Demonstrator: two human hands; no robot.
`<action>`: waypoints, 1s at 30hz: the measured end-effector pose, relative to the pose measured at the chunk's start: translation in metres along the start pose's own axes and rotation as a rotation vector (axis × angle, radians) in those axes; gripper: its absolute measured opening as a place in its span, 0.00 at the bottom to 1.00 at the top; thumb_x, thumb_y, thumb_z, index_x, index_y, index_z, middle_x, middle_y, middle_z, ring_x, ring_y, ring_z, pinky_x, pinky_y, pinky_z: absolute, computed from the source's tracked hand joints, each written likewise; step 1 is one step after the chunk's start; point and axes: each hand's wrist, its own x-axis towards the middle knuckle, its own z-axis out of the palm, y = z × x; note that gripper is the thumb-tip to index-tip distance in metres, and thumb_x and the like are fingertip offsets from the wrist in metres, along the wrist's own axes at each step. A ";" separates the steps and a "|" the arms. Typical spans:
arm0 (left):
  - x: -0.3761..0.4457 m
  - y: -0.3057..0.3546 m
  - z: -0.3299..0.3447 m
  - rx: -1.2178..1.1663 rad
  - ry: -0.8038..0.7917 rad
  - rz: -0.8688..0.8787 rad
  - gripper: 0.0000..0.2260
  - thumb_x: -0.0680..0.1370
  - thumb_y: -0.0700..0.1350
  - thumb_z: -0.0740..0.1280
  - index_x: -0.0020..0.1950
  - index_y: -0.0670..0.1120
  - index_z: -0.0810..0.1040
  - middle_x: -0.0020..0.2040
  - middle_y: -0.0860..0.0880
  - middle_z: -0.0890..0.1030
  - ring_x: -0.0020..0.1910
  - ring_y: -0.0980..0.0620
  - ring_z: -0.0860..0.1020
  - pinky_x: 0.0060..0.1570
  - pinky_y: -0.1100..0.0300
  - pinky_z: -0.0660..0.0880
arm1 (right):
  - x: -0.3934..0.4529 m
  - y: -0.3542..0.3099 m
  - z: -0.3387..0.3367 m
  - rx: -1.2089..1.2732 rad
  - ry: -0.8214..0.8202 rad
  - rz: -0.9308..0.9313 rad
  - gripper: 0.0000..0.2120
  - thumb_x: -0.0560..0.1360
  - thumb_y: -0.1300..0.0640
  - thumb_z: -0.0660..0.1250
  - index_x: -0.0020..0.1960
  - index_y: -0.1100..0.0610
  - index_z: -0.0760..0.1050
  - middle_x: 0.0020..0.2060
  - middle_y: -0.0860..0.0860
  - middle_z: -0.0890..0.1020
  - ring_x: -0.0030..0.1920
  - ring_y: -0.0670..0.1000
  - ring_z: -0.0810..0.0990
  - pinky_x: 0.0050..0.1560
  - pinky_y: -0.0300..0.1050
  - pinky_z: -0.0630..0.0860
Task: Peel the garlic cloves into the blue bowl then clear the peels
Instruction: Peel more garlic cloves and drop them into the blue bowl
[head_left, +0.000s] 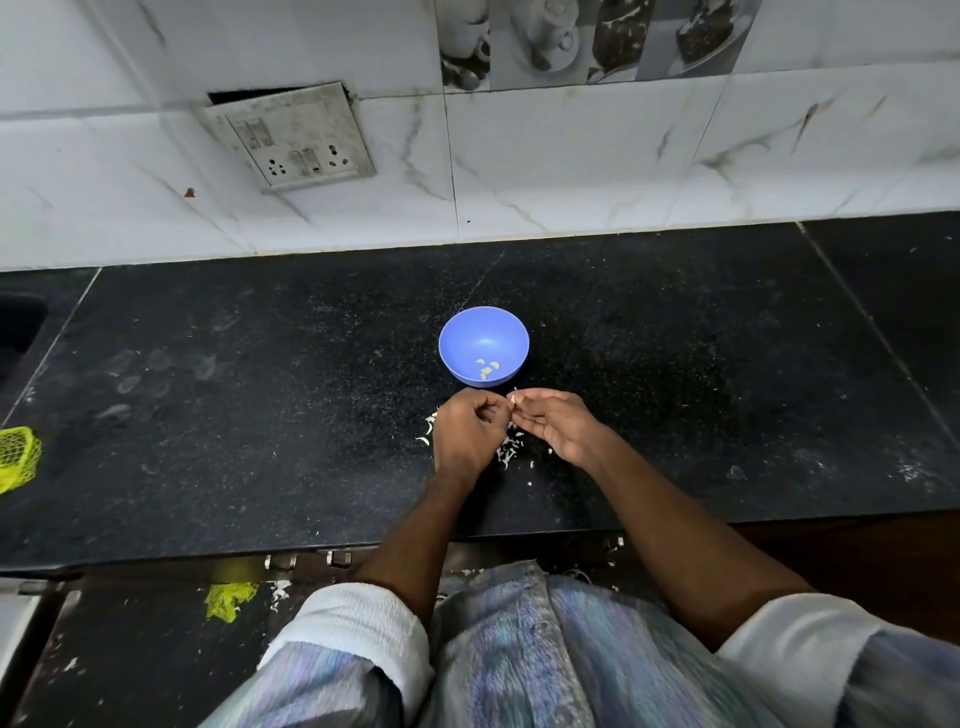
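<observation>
Head view, looking down on a black speckled countertop (260, 395) backed by a white marble-pattern tiled wall (571, 171). The blue bowl (483, 338) stands upright on the counter, just beyond both hands and apart from them; a few peeled garlic cloves (487, 368) lie in its bottom, toward the near side. The left hand (470, 434) is curled, fingers bent inward toward the right hand; what it grips is hidden by its own fingers, so its state cannot be told for certain. The right hand (553, 423) has its fingertips brought together at a small pale piece (514, 399), pinching it; whether this is a clove or a scrap of skin is too small to tell. The two hands meet at that point, close to the near wall of the bowl. White garlic peels (506, 452) lie scattered on the counter beneath and between the hands, with a few more at the left hand's outer side. On the wall, upper left, a grimy switch-and-socket plate (293, 137) sits tilted. A yellow mesh item (18, 457) lies at the counter's far left edge. Rolled white cuffs (358, 618) show on both forearms.
</observation>
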 end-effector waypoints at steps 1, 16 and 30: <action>0.001 0.000 0.000 0.025 -0.005 0.012 0.02 0.75 0.45 0.75 0.45 0.51 0.88 0.40 0.57 0.85 0.38 0.60 0.82 0.40 0.60 0.80 | 0.000 -0.001 0.000 -0.010 -0.005 0.009 0.10 0.78 0.68 0.70 0.59 0.67 0.80 0.48 0.58 0.87 0.50 0.53 0.86 0.50 0.42 0.84; 0.001 0.006 0.000 0.199 -0.024 0.036 0.03 0.75 0.48 0.73 0.45 0.51 0.86 0.39 0.55 0.85 0.37 0.54 0.81 0.37 0.58 0.76 | -0.002 0.001 -0.005 -0.199 -0.008 -0.076 0.08 0.76 0.65 0.74 0.55 0.62 0.84 0.52 0.61 0.87 0.51 0.54 0.86 0.56 0.46 0.83; 0.000 0.000 -0.002 0.137 0.020 0.096 0.09 0.75 0.49 0.74 0.39 0.46 0.85 0.33 0.50 0.82 0.32 0.49 0.78 0.31 0.50 0.75 | -0.004 -0.001 -0.001 -0.301 -0.006 -0.144 0.06 0.75 0.64 0.76 0.52 0.61 0.85 0.47 0.56 0.88 0.47 0.50 0.87 0.49 0.43 0.82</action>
